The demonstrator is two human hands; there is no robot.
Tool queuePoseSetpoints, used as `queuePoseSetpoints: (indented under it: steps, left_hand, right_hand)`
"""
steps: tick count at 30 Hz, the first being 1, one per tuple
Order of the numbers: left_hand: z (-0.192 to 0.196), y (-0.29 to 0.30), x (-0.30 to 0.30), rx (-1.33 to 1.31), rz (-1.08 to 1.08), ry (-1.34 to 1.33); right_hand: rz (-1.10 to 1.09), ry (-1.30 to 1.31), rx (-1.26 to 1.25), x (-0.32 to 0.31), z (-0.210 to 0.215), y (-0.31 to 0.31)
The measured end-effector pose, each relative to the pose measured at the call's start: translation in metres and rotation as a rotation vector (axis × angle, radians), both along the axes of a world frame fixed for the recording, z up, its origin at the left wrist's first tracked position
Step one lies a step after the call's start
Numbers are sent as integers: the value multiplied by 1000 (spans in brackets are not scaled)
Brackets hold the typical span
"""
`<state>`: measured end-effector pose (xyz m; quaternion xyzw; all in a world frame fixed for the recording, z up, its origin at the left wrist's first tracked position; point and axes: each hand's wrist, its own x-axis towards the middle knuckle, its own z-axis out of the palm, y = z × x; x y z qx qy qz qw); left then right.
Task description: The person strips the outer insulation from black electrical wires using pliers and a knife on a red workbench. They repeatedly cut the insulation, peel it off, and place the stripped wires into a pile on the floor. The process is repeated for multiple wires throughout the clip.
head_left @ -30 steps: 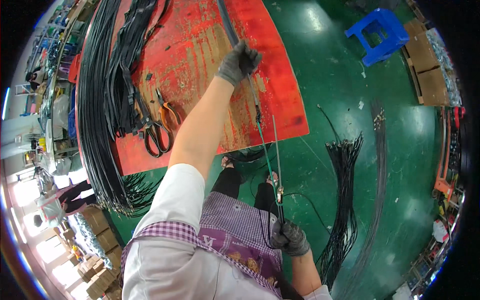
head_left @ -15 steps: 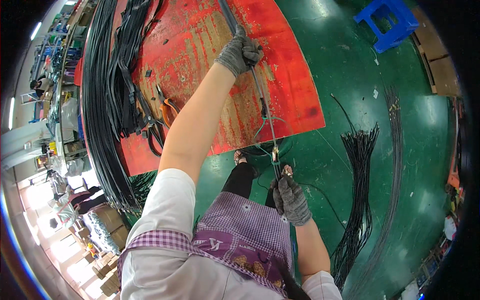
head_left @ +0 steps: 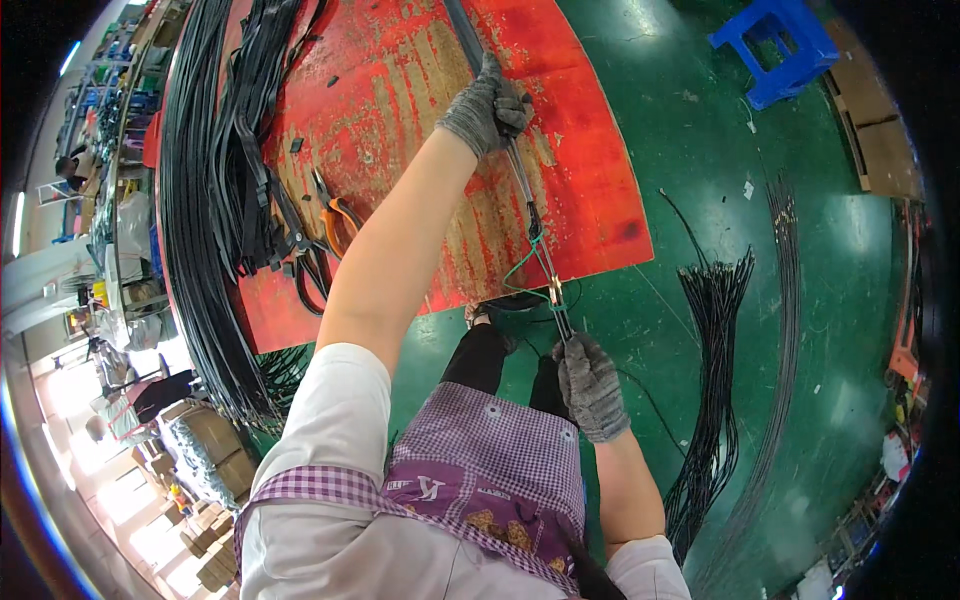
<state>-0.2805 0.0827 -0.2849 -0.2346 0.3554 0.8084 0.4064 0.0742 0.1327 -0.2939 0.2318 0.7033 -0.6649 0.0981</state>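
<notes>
My left hand, in a grey knit glove, is closed around a long black sleeve above the red table. Thin dark cables run out of its near end toward me. Past the table's near edge, my gloved right hand grips the other end of these cables. Just ahead of its fingers a gold-coloured metal connector shows among them. A thin green string loops beside the cables between my hands. What lies inside either fist is hidden.
The red worn table carries black cable bundles, orange-handled pliers and black-handled scissors. On the green floor lie more black cable bundles. A blue stool and cardboard boxes stand far right.
My right hand has shifted slightly right, and the connector with it. The green string now sits closer against the cables. My left hand has moved only a little.
</notes>
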Motion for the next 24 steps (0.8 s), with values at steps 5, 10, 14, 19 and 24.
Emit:
queuePoseSetpoints:
  steps: [5, 10, 14, 19, 24]
  left_hand:
    - [-2, -3, -2, 6, -2, -2]
    - [1, -1, -1, -8, -12, -5]
    - [0, -2, -2, -47, -36, 17]
    - [3, -1, -1, -56, -31, 3]
    - [1, -2, -2, -62, -25, 0]
  right_hand:
    - [-251, -254, -364, -9, 33, 3]
    - [-39, -100, -172, -23, 37, 1]
    - [67, -120, -146, -27, 35, 7]
    - [-133, -293, -776, -34, 49, 15]
    - [-140, -337, -709, -39, 59, 13]
